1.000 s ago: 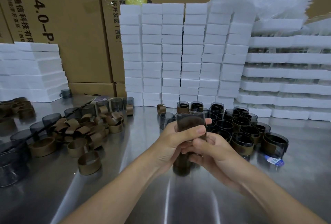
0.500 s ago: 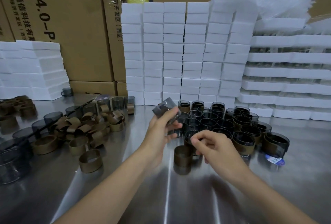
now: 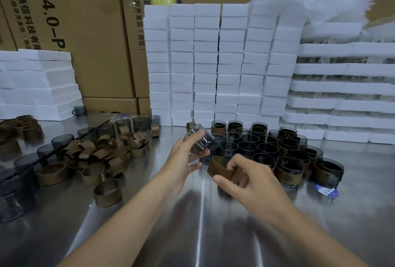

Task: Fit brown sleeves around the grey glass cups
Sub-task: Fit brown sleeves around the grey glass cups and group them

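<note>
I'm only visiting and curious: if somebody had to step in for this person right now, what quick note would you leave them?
Left hand: grips a bare grey glass cup, tilted, above the steel table.
Right hand: pinches a brown sleeve close to that cup, not yet on it.
Done: sleeved cups stand grouped on the right.
Left: slide this sleeve on, then work through the bare cups and loose sleeves on the left. Some cups in the right group look bare too.
</note>
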Demonstrator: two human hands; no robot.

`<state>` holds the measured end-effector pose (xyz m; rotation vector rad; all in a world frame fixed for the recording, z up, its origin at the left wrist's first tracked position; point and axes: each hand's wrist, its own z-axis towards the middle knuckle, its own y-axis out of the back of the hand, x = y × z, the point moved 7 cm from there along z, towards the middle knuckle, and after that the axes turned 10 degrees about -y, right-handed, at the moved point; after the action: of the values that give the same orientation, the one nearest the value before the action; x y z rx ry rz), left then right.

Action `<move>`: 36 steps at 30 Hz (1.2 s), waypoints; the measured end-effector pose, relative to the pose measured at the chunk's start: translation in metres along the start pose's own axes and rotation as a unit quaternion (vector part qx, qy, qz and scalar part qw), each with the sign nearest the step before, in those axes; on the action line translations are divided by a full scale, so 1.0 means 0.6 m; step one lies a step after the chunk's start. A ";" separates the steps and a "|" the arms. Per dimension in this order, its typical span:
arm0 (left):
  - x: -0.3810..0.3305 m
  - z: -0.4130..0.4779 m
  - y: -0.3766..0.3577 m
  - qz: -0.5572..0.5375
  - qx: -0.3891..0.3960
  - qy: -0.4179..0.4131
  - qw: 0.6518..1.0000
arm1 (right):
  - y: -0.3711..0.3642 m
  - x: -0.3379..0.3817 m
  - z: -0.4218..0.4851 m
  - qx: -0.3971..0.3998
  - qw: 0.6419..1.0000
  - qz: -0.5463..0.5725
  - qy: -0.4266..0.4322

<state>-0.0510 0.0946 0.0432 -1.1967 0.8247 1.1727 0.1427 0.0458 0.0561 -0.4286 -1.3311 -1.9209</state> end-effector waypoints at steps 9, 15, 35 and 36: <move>-0.003 -0.007 -0.035 0.048 0.098 -0.032 0.994 | 0.043 0.031 -0.015 -0.134 0.989 0.001 0.068; 0.004 -0.019 -0.046 0.053 0.094 -0.002 0.994 | 0.039 0.044 -0.013 -0.148 0.962 -0.192 0.129; -0.022 -0.039 -0.069 0.091 0.166 -0.040 0.981 | 0.033 0.003 0.004 -0.060 0.963 0.264 -0.014; -0.024 -0.043 -0.074 0.096 0.179 -0.049 0.978 | 0.030 0.003 0.006 -0.049 0.956 0.287 -0.031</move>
<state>-0.0091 0.0682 0.0624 -0.7714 1.0434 1.1676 0.1544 0.0450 0.0702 -0.8306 -1.0026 -1.4923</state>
